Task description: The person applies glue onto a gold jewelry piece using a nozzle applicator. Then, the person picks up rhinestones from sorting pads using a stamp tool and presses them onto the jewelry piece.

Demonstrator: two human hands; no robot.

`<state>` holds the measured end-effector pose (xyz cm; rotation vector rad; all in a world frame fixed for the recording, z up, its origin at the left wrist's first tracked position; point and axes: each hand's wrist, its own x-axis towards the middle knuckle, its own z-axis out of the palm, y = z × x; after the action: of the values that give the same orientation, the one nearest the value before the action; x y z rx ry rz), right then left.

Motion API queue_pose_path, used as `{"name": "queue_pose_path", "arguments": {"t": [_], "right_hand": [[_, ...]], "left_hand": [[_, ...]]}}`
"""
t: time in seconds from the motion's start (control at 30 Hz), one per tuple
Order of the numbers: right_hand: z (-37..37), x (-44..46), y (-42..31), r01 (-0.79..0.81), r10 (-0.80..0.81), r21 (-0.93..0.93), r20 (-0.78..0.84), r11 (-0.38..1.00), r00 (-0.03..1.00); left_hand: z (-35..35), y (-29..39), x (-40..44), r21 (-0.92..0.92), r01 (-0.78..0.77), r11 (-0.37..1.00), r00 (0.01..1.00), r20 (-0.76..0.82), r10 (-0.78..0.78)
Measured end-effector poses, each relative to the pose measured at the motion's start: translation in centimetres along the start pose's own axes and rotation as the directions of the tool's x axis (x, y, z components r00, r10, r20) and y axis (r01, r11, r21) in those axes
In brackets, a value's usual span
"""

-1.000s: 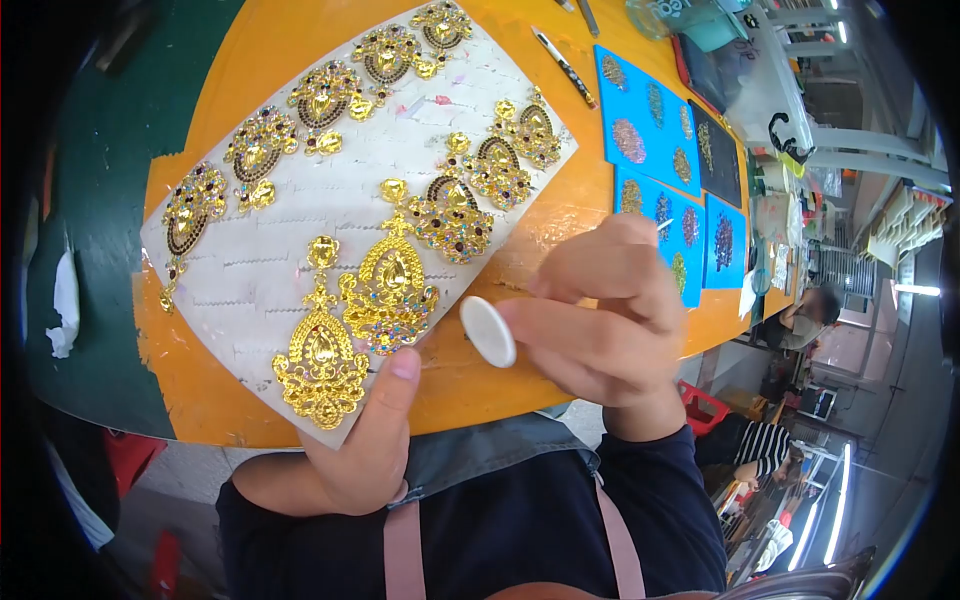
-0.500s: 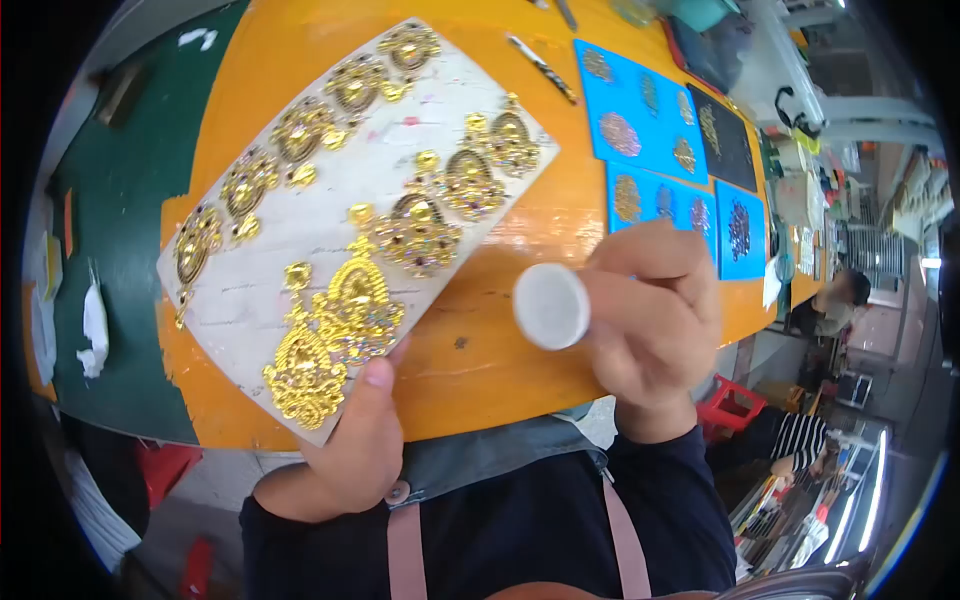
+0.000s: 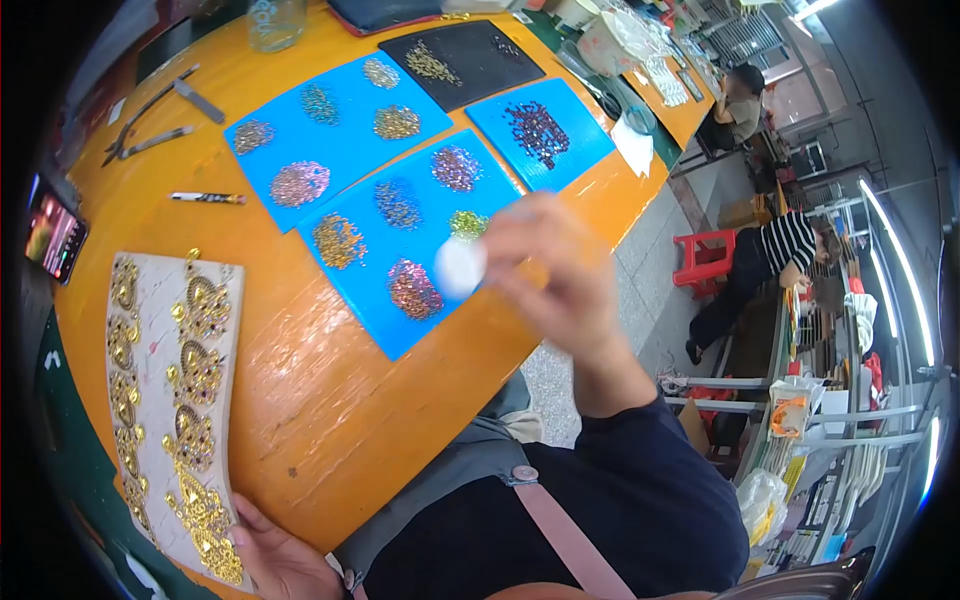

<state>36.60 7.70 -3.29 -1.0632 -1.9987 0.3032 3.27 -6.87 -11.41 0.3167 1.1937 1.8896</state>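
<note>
My right hand (image 3: 555, 275) pinches a round white disc (image 3: 461, 268) above the lower blue sheet (image 3: 385, 335), which bears small piles of coloured stones. The disc is near the green pile (image 3: 468, 225) and the pink multicoloured pile (image 3: 415, 289). At the lower left, my left hand (image 3: 280, 555) holds the edge of a pale board (image 3: 160, 400) between thumb and fingers. Gold ornaments set with stones (image 3: 205, 515) lie on that board in two rows.
More stone piles lie on an upper blue sheet (image 3: 350, 150), a right blue sheet (image 3: 590, 150) and a black sheet (image 3: 480, 85). A pen (image 3: 207, 198), tweezers (image 3: 155, 135) and a phone (image 3: 55, 232) are at left. Two people and a red stool (image 3: 703, 262) are beyond the table.
The view has swung toward the blue sheets. My right hand has carried the white disc from beside the board to over the lower blue sheet. My left hand still holds the board.
</note>
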Motion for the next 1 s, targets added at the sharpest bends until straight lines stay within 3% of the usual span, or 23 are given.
{"name": "queue_pose_path", "arguments": {"t": [0.03, 0.07, 0.13, 0.17, 0.23, 0.33, 0.47, 0.53, 0.67, 0.77, 0.87, 1.0], "right_hand": [[-1.3, -0.9, 1.8, -0.109, 0.106, -0.043, -0.054, 0.993, 0.993], [-2.3, -1.8, 3.3, -0.123, 0.121, -0.039, -0.059, 0.992, 0.991], [-3.7, -3.4, 5.4, -0.407, 0.407, 0.017, -0.027, 0.913, 0.913], [-3.9, -3.7, 5.9, -0.417, 0.418, 0.025, -0.032, 0.908, 0.908], [-4.2, -4.3, 6.6, -0.323, 0.321, 0.01, 0.075, 0.946, 0.944], [-4.0, -4.6, 6.6, -0.384, 0.371, 0.122, 0.117, 0.915, 0.921], [-4.2, -4.6, 7.3, -0.318, 0.301, 0.089, 0.16, 0.944, 0.94], [-4.1, -4.5, 7.4, -0.295, 0.279, 0.068, 0.178, 0.953, 0.943], [-4.0, -4.5, 7.6, -0.282, 0.267, 0.067, 0.179, 0.957, 0.947], [-3.9, -4.4, 7.5, -0.299, 0.282, 0.075, 0.177, 0.951, 0.943], [-4.0, -4.3, 7.5, -0.266, 0.254, 0.041, 0.195, 0.963, 0.948], [-4.0, -4.3, 7.0, -0.331, 0.315, 0.074, 0.173, 0.941, 0.933]], "left_hand": [[0.0, 0.7, -0.2, -0.027, 0.172, 0.985, 0.984, 0.052, -0.17], [1.1, 1.1, -0.3, -0.012, 0.177, 0.984, 0.983, 0.056, -0.176], [3.6, 1.1, -0.8, 0.141, -0.032, 0.989, 0.997, 0.072, 0.022], [4.1, 1.0, -0.9, 0.154, -0.031, 0.988, 0.997, 0.079, 0.019], [4.8, 0.8, -1.1, 0.15, -0.14, 0.979, 0.989, 0.072, 0.13], [4.9, 0.7, -1.1, 0.2, -0.18, 0.963, 0.983, 0.066, 0.17], [4.7, 0.8, -1.0, 0.215, -0.089, 0.973, 0.996, 0.007, 0.089], [5.5, 0.5, -1.3, 0.269, -0.204, 0.941, 0.979, 0.047, 0.199], [5.3, 0.8, -1.2, 0.249, -0.132, 0.96, 0.991, 0.041, 0.126], [5.6, 0.6, -1.4, 0.276, -0.189, 0.942, 0.982, 0.023, 0.19], [3.6, 0.5, -0.6, 0.186, -0.215, 0.959, 0.976, 0.02, 0.216], [0.4, 0.7, 0.4, 0.138, -0.085, 0.987, 0.995, -0.041, 0.091]]}}
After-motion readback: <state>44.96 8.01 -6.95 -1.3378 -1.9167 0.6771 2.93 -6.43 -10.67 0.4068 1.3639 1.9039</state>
